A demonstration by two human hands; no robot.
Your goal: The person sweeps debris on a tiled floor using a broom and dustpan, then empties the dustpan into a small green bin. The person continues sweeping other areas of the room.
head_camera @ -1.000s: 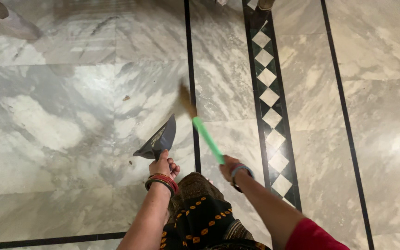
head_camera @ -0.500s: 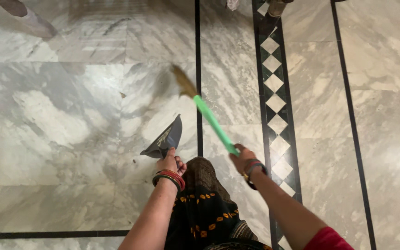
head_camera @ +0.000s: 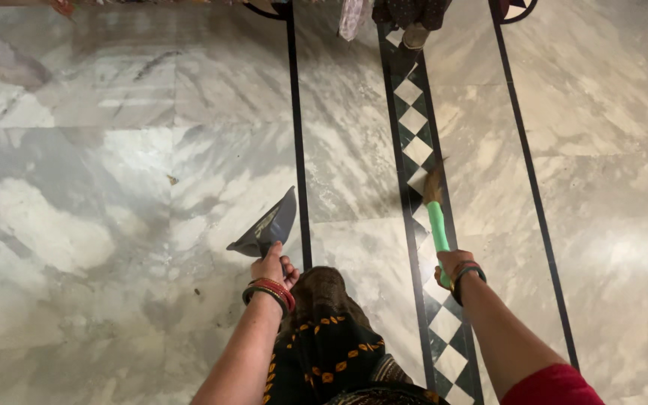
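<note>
Over the marble floor (head_camera: 114, 225), sweeping is judged underway — a dustpan (head_camera: 266, 229) is clasped by the left hand (head_camera: 268, 266), a green-handled broom (head_camera: 436, 225) (bristles at twelve o'clock) by the right hand (head_camera: 451, 264); next, debris (head_camera: 172, 180) at ten o'clock needs gathering.

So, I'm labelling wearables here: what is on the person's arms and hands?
The left hand has a stack of red and dark bangles at the wrist. The right hand wears dark bands at the wrist, and a red sleeve covers the upper arm.
</note>
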